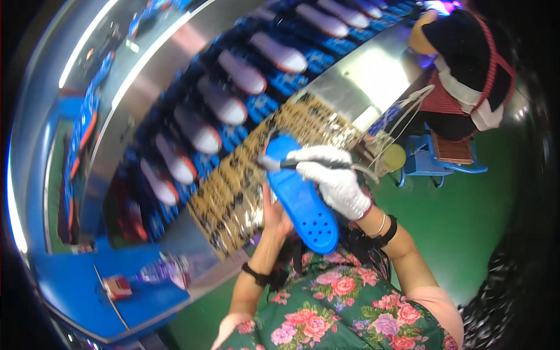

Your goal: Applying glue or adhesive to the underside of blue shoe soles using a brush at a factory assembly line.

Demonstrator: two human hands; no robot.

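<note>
A blue insole (300, 204), with a cluster of round holes at one end, is held up in front of my chest. My bare left hand (275, 214) grips its left edge, thumb up along the side; the insole hides the other fingers. In the white-gloved right hand (333, 179) is a brush (286, 164) with a dark handle, its fingers closed around it. The pale bristle end lies over the upper part of the insole; whether it touches cannot be made out.
Beyond my hands runs a brown patterned sheet (227, 195), then a row of white sole-shaped pieces (224, 102) on blue. A clear bottle (166, 271) lies on the blue table (64, 291). At right are a yellow round container (394, 156), a blue stool (421, 160) and another person (466, 64).
</note>
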